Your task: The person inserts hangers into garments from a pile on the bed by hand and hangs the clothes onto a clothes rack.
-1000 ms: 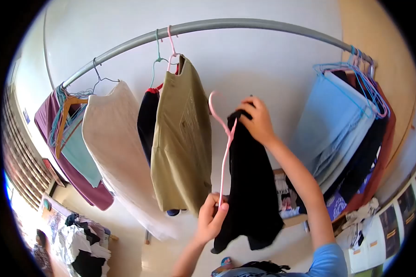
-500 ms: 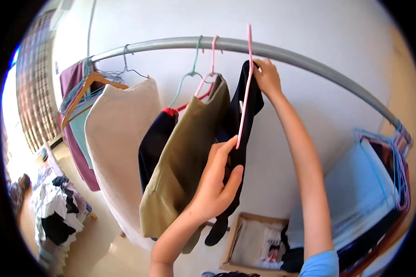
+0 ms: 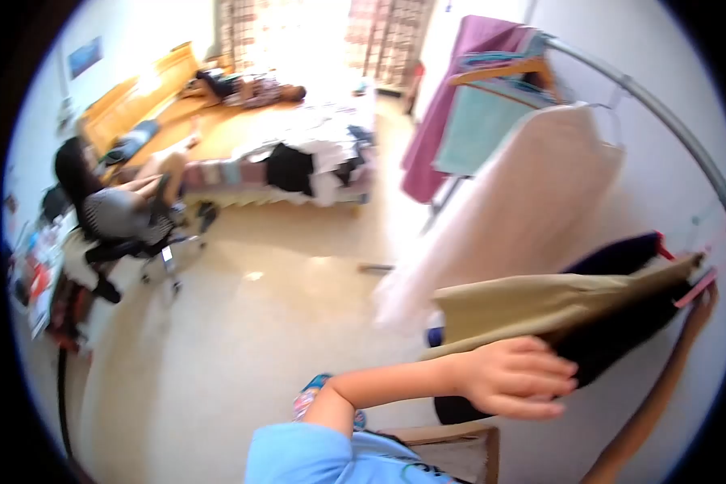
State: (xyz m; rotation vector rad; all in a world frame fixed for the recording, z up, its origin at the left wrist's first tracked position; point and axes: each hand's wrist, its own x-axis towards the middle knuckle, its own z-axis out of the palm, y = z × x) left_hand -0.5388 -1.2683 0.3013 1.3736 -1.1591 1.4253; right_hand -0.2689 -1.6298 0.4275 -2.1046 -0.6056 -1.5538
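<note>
My left hand (image 3: pixel 520 377) is empty, its fingers loosely stretched out, in front of the hanging clothes. At the right edge, my right hand (image 3: pixel 700 310) is closed at the end of a pink hanger (image 3: pixel 695 289); its fingers are blurred. A black garment (image 3: pixel 621 343) hangs from this hanger, partly behind my left hand. Beside it hang an olive garment (image 3: pixel 524 302) and a dark navy garment (image 3: pixel 617 254) with a red hanger end. A long off-white garment (image 3: pixel 516 210) hangs further along the rail.
The metal rail (image 3: pixel 653 97) crosses the upper right, with a purple cloth (image 3: pixel 431 153) and a wooden hanger (image 3: pixel 500 74) at its far end. One person sits on an office chair (image 3: pixel 165 258); another lies on the bed (image 3: pixel 226 129). A cardboard box (image 3: pixel 492 452) stands below.
The view has swung left toward the room and bed. My left hand has come off the pink hanger and moved away from the black garment. My right hand stays by the hanger.
</note>
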